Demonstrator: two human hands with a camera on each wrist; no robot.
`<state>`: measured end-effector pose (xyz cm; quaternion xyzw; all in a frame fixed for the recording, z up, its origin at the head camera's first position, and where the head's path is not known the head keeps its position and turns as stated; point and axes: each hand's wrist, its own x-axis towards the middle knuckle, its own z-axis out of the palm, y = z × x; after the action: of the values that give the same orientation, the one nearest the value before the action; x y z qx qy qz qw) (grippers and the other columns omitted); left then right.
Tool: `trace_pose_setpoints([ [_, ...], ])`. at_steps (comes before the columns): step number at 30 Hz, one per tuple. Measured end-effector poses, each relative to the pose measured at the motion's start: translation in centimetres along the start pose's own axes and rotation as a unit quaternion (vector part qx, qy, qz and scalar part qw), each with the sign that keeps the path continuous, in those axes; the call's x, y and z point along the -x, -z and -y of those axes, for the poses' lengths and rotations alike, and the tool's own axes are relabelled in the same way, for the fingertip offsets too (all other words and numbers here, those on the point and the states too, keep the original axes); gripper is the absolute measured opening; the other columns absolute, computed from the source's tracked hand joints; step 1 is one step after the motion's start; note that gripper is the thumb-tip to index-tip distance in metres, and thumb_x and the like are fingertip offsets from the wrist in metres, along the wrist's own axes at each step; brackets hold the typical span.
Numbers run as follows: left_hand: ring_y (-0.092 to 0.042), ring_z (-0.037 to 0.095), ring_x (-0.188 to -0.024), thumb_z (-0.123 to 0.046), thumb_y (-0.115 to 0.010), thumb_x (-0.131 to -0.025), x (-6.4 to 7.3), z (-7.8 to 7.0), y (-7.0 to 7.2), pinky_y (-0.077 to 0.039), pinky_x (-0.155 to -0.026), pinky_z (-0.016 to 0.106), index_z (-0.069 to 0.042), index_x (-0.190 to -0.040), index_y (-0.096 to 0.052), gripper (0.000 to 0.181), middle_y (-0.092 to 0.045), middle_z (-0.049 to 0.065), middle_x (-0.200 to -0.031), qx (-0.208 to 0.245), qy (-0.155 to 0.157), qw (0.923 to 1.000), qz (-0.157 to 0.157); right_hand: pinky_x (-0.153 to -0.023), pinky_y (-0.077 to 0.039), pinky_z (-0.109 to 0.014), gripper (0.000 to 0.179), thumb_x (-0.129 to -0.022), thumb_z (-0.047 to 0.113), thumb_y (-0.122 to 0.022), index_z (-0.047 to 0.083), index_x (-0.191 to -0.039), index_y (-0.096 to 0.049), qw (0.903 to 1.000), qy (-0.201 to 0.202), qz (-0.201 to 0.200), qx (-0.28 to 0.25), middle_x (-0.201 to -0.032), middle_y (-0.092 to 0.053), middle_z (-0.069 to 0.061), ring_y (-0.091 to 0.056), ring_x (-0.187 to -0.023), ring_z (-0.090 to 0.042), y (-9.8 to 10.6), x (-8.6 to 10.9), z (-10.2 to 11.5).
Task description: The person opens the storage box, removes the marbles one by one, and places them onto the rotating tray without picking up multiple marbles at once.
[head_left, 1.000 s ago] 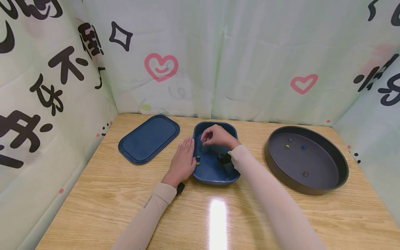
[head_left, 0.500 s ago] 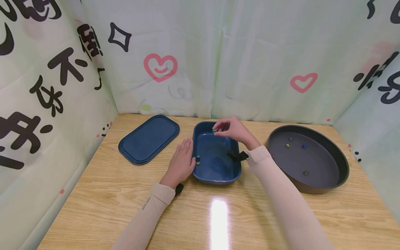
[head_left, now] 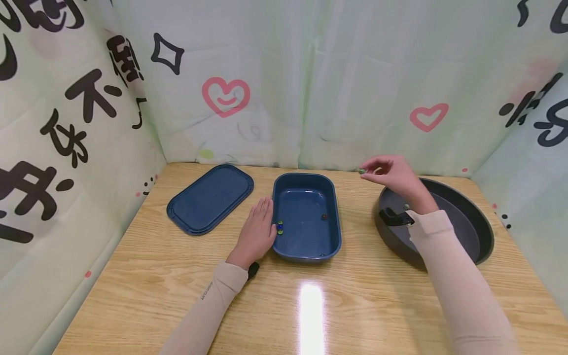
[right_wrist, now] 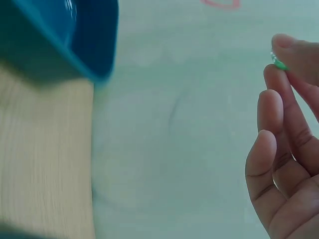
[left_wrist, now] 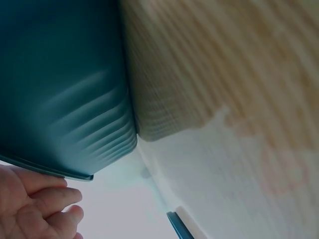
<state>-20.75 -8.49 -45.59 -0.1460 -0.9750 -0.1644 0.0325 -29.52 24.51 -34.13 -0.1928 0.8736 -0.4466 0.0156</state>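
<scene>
My right hand [head_left: 395, 180] pinches a small green glass marble [right_wrist: 278, 61] between thumb and fingertip, up above the table at the far left side of the round pan. The left hand [head_left: 255, 229] rests with straight fingers along the left wall of a deep blue rectangular container [head_left: 307, 197]. In the left wrist view its fingers lie right at the container's rim. Inside the container, blue and yellow-green marbles [head_left: 280, 227] sit against the left wall. A reddish-brown marble [head_left: 324, 217] lies toward the right wall, and a clear one [head_left: 322, 255] near the front.
A dark round pan [head_left: 461, 212] stands at the right, partly covered by my right forearm; one marble [head_left: 407, 206] shows in it beside the wrist strap. A flat blue lid [head_left: 210, 199] lies left of the container. Printed curtains enclose the wooden table [head_left: 177, 286].
The right hand has lifted the green marble out of the blue container and carried it right, toward the pan. The left hand has stayed at the container's wall.
</scene>
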Motion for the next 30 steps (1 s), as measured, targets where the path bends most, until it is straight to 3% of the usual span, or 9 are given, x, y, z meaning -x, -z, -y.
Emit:
trace_pose_setpoints([
  [7, -0.018, 0.029, -0.146, -0.021, -0.044, -0.097, 0.1, 0.0, -0.1, -0.015, -0.12, 0.043, 0.004, -0.147, -0.021, 0.061, -0.022, 0.018, -0.155, -0.004, -0.001, 1.0, 0.0, -0.062, -0.049, -0.015, 0.016, -0.085, 0.01, -0.068, 0.01, -0.1, -0.071, 0.9969, -0.046, -0.054, -0.034, -0.08, -0.063, 0.023, -0.061, -0.072, 0.002, 4.2, 2.0, -2.9],
  [13, -0.019, 0.03, -0.145, -0.02, -0.043, -0.097, 0.2, -0.2, 0.2, -0.017, -0.119, 0.044, 0.005, -0.147, -0.022, 0.06, -0.022, 0.018, -0.155, -0.004, -0.004, 1.0, 0.001, -0.061, -0.048, -0.013, 0.015, -0.085, 0.014, -0.068, 0.014, -0.099, -0.071, 0.9941, -0.079, -0.071, -0.024, -0.078, -0.064, 0.025, -0.06, -0.073, 0.004, 6.0, 3.7, -6.2],
  [21, -0.017, 0.029, -0.146, -0.021, -0.043, -0.097, 0.1, -0.1, 0.1, -0.015, -0.12, 0.043, 0.004, -0.147, -0.021, 0.06, -0.021, 0.018, -0.155, 0.0, -0.002, 1.0, 0.002, -0.065, -0.045, -0.008, 0.042, -0.085, 0.03, -0.068, -0.003, -0.111, -0.063, 0.9886, -0.121, -0.047, 0.078, -0.079, -0.062, 0.027, -0.058, -0.075, 0.006, 7.4, 5.9, -11.2],
  [30, -0.018, 0.03, -0.146, -0.021, -0.044, -0.097, -0.1, 0.0, 0.0, -0.017, -0.119, 0.045, 0.005, -0.147, -0.021, 0.06, -0.022, 0.018, -0.155, -0.002, -0.003, 1.0, -0.001, -0.063, -0.045, -0.01, 0.037, -0.086, 0.026, -0.068, -0.006, -0.106, -0.065, 0.9807, -0.144, 0.015, 0.132, -0.076, -0.065, 0.024, -0.056, -0.071, 0.01, 8.1, 7.4, -14.6],
])
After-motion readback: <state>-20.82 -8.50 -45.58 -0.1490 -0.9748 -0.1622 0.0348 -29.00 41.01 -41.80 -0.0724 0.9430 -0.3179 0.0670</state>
